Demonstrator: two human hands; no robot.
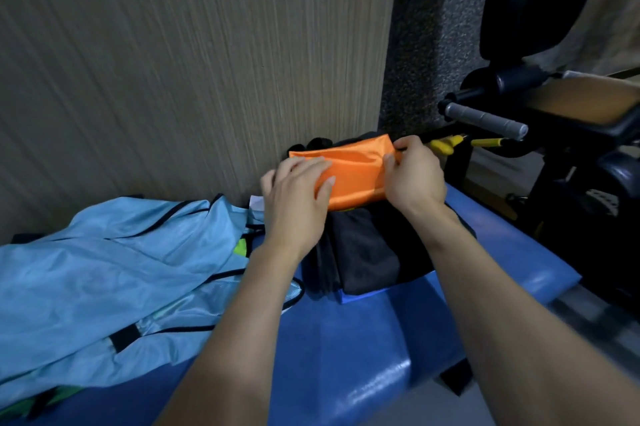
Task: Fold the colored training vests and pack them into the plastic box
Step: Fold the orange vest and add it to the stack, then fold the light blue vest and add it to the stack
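Currently orange vest (349, 171) sits folded at frame center, atop dark fabric (363, 252). Left hand (294, 197) lies flat on it, fingers straight; right hand (414, 172) pinches its right edge. Blue vests (104, 269) lie lower left.

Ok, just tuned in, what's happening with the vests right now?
A person is handling a folded orange vest by the wall. The left hand lies flat on its left part; the right hand pinches its right edge. Dark folded fabric lies below it. Unfolded light blue vests wait on the blue padded bench.
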